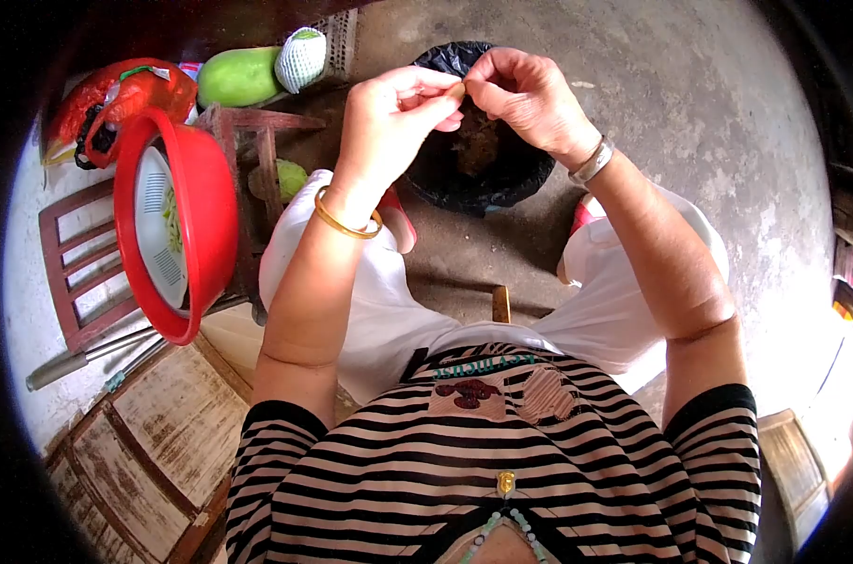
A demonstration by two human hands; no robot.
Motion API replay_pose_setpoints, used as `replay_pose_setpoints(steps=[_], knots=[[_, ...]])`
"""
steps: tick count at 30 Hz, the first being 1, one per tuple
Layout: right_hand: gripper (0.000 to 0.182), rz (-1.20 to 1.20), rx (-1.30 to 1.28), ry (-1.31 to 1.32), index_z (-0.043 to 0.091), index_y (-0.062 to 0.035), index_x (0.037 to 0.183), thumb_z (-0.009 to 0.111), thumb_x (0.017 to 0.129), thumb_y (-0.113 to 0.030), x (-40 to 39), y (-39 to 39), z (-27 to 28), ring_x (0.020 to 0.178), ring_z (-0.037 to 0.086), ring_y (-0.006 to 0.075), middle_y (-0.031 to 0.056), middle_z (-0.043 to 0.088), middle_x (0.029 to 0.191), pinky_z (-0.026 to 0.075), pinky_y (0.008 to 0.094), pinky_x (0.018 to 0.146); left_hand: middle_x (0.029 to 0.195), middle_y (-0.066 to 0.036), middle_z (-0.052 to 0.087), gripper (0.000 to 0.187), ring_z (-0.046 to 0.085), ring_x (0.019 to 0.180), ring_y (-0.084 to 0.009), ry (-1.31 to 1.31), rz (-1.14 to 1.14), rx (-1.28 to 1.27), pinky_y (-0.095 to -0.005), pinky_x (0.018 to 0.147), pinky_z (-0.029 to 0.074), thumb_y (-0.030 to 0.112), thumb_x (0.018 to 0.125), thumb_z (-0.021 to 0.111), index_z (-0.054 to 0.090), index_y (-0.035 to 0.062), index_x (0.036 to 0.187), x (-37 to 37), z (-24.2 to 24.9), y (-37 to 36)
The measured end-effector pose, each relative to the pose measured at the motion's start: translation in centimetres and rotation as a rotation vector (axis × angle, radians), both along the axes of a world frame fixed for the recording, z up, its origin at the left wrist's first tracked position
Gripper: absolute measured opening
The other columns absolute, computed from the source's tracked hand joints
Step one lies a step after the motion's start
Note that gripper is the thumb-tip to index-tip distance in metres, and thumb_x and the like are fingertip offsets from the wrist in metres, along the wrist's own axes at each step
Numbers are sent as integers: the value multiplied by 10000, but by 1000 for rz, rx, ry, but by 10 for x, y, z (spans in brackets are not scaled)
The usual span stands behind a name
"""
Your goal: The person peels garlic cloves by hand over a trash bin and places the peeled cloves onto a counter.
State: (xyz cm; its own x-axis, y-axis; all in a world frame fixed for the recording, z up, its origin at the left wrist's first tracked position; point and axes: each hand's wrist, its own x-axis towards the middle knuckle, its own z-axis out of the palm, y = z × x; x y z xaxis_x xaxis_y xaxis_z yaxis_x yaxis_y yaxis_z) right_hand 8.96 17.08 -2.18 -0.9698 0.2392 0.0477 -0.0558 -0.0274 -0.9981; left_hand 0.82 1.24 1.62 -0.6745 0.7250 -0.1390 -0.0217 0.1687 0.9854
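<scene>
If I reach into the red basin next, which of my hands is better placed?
Probably your left hand: it is nearer the red basin, which stands on that side. Your right hand is farther away and would have to cross your left arm.

The bag (530, 179) below the right hand (536, 99) is black. Behind the left hand (384, 113), the shirt (379, 461) has black and beige stripes.

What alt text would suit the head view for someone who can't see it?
Left hand and right hand meet near the fingertips above a black-lined bin; anything pinched is too small to identify. Picture left, a red basin holds a white basket.
</scene>
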Motion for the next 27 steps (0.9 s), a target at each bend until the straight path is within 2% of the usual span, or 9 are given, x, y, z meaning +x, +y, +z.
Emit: replay_pose_setpoints(steps=[3,7,10,16,22,27], knots=[[108,-6,-131,-29,622,-24,815,633,795,-130,0,-1,10,661,536,59,-16,597,724,459,213,632,837,-76,647,127,639,720,-148,-258,61,104,-262,694,539,32,833,609,629,-20,946,-4,6,0],[117,10,-138,-52,625,-26,824,645,799,-138,1,2,13,673,537,55,-15,601,745,454,206,639,863,-82,640,149,638,750,-158,-359,76,163,-276,733,537,32,836,599,614,-21,975,-6,5,-2],[138,57,-150,-35,628,-29,827,659,805,-161,1,1,13,668,537,54,-17,605,751,451,201,632,931,-82,640,160,633,799,-162,-275,46,118,-280,758,533,-11,835,576,604,-6,993,-8,3,-4],[162,84,-155,-110,644,-30,836,677,806,-186,3,-1,17,649,532,46,-21,610,739,443,194,609,909,-80,649,167,630,782,-142,-46,16,66,-258,744,527,-20,833,585,612,-18,997,-3,2,-1],[148,95,-154,-104,658,-37,849,675,804,-177,2,2,9,642,530,44,-19,618,737,439,194,598,897,-79,648,159,625,794,-129,295,23,-18,-254,732,535,-45,826,588,617,-32,982,-1,-6,-1],[132,113,-180,-109,658,-42,845,674,801,-165,1,4,9,640,531,48,-24,616,736,440,197,595,909,-83,646,157,625,803,-125,357,36,-21,-259,748,536,-58,825,582,616,-38,976,0,-7,-1]])
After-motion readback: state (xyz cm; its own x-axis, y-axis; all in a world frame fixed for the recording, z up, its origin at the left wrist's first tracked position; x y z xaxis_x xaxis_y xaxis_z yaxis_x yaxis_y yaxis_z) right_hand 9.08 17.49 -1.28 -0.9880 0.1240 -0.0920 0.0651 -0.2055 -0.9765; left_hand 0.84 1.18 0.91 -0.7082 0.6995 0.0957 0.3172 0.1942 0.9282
